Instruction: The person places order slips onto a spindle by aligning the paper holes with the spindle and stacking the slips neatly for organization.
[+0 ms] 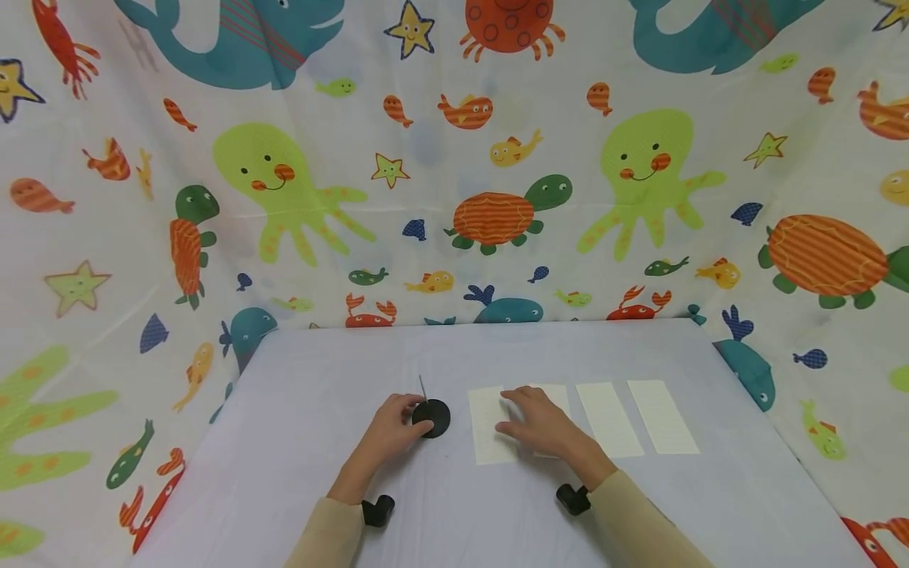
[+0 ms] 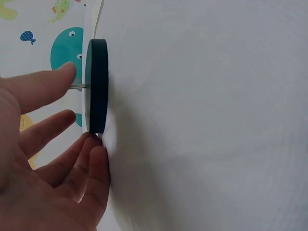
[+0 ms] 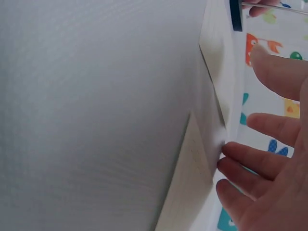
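Observation:
A paper spike, a round black base (image 1: pixel 436 414) with a thin metal rod (image 1: pixel 422 386) rising from it, stands on the white table. My left hand (image 1: pixel 394 424) is around its left side. In the left wrist view, fingertips rest by the rim of the base (image 2: pixel 98 86), while the thumb hovers over its face near the rod. Several pale cream paper strips lie in a row to the right. Over the leftmost strip (image 1: pixel 490 430) and the second strip (image 1: pixel 557 394), my right hand (image 1: pixel 543 422) spreads its fingers and holds nothing; its fingertips (image 3: pixel 226 149) come close to the table.
Further right lie a third strip (image 1: pixel 611 418) and a fourth strip (image 1: pixel 663 418), side by side. Behind the table (image 1: pixel 319 355) hangs a cloth (image 1: pixel 419 276) printed with sea animals. Each wrist carries a black camera (image 1: pixel 379 511).

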Tool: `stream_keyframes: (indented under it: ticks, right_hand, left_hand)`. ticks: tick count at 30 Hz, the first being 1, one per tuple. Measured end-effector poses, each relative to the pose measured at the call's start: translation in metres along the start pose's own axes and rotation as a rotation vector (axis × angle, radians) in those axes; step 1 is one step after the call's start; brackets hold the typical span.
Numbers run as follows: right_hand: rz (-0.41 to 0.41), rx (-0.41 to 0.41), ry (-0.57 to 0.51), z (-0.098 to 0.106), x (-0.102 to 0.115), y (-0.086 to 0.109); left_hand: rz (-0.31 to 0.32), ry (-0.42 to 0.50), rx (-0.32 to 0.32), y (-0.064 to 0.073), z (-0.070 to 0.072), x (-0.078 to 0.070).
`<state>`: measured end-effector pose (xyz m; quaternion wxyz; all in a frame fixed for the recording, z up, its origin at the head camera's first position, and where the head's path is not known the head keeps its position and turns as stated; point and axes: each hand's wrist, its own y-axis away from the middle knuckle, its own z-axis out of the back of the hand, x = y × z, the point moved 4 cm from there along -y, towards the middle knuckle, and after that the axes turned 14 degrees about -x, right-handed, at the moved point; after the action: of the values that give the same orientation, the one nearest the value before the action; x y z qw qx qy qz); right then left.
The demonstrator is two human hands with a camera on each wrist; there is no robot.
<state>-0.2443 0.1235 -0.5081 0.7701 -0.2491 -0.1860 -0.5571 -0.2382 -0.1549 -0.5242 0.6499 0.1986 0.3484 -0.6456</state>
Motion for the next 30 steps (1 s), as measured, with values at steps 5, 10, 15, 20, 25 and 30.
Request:
stream_keyframes:
  ticks: [5,10,15,20,25,30]
  right_hand:
    - [0.031,0.036,0.069,-0.008,0.001,-0.004]
    - [0.063,0.068,0.131,-0.014,0.0,-0.004]
    - [0.087,0.084,0.169,-0.018,-0.001,-0.003]
    - [0.096,0.074,0.192,-0.022,-0.002,0.0]
    - [0.095,0.062,0.206,-0.023,0.001,0.001]
    - [0.11,0.043,0.218,-0.02,0.004,0.0]
  left_hand:
    - [-0.015,-0.002,0.025,-0.002,-0.002,0.001]
    - [-0.053,-0.004,0.017,-0.003,-0.001,0.001]
    - [-0.091,0.0,-0.006,-0.002,-0.003,0.002]
    - [-0.106,-0.005,-0.016,0.0,-0.004,0.002]
    - [-0.098,-0.009,-0.018,0.001,-0.003,0.0]
    - [-0.078,-0.009,-0.009,0.0,-0.002,-0.002]
